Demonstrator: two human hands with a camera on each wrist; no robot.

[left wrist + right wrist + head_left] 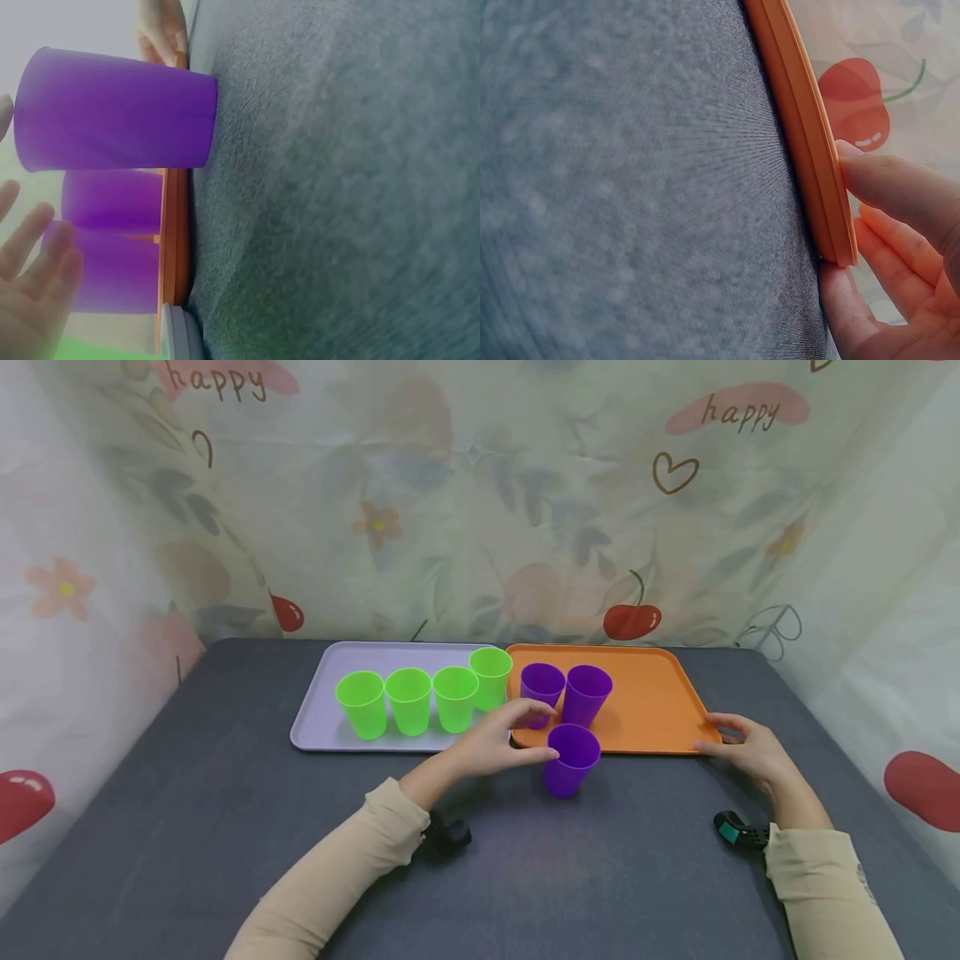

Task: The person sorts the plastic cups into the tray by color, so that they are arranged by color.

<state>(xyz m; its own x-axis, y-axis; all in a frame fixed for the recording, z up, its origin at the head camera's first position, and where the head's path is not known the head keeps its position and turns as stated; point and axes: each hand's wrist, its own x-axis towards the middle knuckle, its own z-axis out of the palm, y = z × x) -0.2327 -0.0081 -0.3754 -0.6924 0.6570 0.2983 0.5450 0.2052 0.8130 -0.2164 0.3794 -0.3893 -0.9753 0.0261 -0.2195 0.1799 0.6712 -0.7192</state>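
My left hand (498, 743) reaches over beside a purple cup (567, 777) that stands upright on the table in front of the orange tray (652, 693). Thumb and fingers are spread near the cup's rim; in the left wrist view the fingers (45, 259) show apart from the cup. Two more purple cups (587, 695) stand upright on the tray's left part, one partly hidden behind the left hand. At the tray's front right corner my right hand (753, 756) holds the edge, its fingertips on the rim and against the corner in the right wrist view.
A lilac tray (315, 714) adjoins the orange one on the left. Several green cups (363, 708) stand upright on it, the rightmost farther back by the orange tray. Behind the dark grey table (570, 885) hangs a printed curtain (472, 527).
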